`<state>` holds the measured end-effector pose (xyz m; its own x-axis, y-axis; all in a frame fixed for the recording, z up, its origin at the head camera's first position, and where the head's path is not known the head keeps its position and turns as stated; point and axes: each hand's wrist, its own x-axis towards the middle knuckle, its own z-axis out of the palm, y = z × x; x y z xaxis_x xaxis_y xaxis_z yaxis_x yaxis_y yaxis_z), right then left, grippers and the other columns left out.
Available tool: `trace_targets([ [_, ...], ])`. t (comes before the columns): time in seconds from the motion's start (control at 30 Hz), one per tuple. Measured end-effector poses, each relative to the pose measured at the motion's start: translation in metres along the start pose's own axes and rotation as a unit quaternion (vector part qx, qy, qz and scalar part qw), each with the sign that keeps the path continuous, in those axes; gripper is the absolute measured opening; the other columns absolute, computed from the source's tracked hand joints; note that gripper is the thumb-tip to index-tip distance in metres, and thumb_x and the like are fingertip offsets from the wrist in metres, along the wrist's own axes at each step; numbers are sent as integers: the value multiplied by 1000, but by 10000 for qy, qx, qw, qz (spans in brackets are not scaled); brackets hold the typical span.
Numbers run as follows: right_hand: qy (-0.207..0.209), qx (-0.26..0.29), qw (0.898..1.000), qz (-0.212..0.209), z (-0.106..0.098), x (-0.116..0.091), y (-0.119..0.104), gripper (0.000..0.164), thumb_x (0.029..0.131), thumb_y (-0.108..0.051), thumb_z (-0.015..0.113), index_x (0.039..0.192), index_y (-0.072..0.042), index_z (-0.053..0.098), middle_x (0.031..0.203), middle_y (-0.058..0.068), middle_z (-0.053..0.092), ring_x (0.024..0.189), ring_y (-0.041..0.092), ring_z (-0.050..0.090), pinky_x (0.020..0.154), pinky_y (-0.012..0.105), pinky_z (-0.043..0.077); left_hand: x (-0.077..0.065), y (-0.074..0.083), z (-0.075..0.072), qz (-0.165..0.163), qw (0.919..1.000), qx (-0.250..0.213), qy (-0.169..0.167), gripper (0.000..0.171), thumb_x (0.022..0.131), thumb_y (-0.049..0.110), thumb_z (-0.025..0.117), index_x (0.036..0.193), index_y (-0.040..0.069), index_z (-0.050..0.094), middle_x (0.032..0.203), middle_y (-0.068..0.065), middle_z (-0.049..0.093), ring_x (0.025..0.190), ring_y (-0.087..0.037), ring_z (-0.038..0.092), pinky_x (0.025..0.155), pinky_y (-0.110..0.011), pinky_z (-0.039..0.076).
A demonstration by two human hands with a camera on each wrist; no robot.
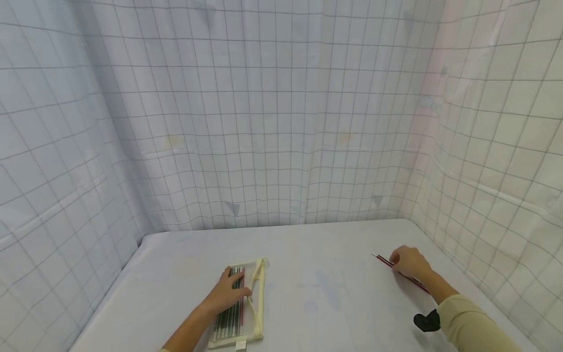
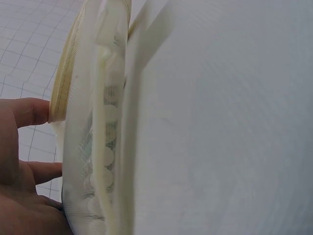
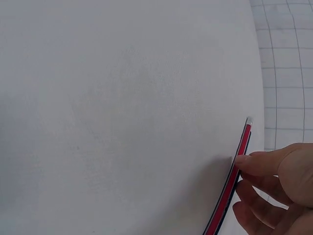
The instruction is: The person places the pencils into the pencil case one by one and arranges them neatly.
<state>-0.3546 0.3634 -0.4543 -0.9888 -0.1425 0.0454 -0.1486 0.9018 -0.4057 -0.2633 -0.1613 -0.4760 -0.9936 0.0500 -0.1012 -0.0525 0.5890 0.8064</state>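
A clear zip pencil case (image 1: 260, 318) with cream edging lies flat left of centre, and several dark-striped pencils (image 1: 229, 320) show inside through its plastic. My left hand (image 1: 223, 296) rests on top of it with spread fingers, the thumb near the zip side. In the left wrist view, fingertips touch the cream zip edge (image 2: 62, 93) of the bulging case. On the right, my right hand (image 1: 410, 264) pinches a red-and-black striped pencil (image 3: 226, 198) between thumb and fingers, near its pale-tipped end. This pencil slants low over the white table, partly behind the hand.
A black, rounded, notched object (image 1: 426, 321) shows beside the right sleeve. White tablecloth (image 1: 325, 298) covers the table between the hands. Grid-patterned curtains (image 1: 272, 122) hang behind the table and along both sides.
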Motion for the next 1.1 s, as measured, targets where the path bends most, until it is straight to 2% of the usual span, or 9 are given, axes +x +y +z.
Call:
trace_targets([
  [0.3, 21, -148, 9997, -169, 4, 0, 7, 12, 83, 0, 79, 94, -2, 75, 89, 4, 68, 83, 26, 65, 73, 49, 55, -2, 3, 1, 44, 10000, -24, -8, 77, 88, 27, 73, 151, -7, 45, 163, -39, 6, 145, -65, 8, 109, -79, 17],
  [0.47, 8, -143, 9997, -197, 8, -1, 11, 12, 82, 0, 79, 92, -3, 73, 85, 2, 66, 80, 24, 62, 72, 48, 54, -2, 1, 4, 125, 9998, 134, 22, 76, 87, 28, 73, 149, -7, 47, 162, -40, 8, 144, -65, 10, 109, -78, 19],
  [0.83, -179, -184, 9996, -145, 5, 3, 3, 12, 83, 3, 73, 93, -2, 75, 89, 7, 70, 79, 25, 63, 70, 47, 55, -4, 3, 2, 107, 9999, 90, 74, 76, 88, 27, 73, 150, -8, 46, 162, -40, 7, 145, -64, 10, 110, -76, 20],
  [1.1, -109, -163, 9994, -277, 7, 5, 3, 14, 80, 2, 73, 91, -6, 76, 91, 6, 69, 81, 25, 61, 71, 48, 54, -5, 3, 1, 139, 9998, 125, 110, 76, 88, 27, 72, 150, -8, 46, 162, -39, 7, 145, -64, 10, 110, -77, 19],
])
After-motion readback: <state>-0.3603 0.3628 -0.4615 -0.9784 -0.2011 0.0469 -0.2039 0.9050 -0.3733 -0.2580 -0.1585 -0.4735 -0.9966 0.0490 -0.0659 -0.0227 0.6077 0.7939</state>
